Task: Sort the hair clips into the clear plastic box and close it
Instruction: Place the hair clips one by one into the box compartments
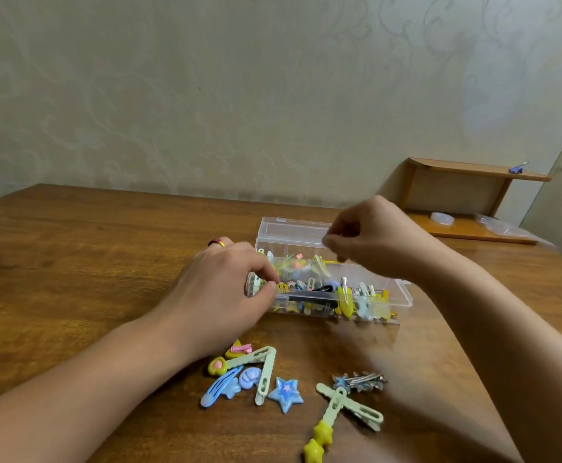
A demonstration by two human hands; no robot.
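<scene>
While the clear plastic box [394, 293] sits mid-counter, long axis running left-right, lid open toward the far edge, left hand [219, 289] fingers curl at its left end, pinching a yellow clip [282, 288]. Right hand [370, 235] hovers over it, fingertips pinched; contents unclear.

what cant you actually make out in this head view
- Right hand: motion blur hides whether its curled fingers pinch a clip.
- Clear plastic box: left end hidden by the left hand.
- Yellow star clip: lower tip cut off by the bottom edge.
- Shelf: small blue item too small to identify.
</scene>
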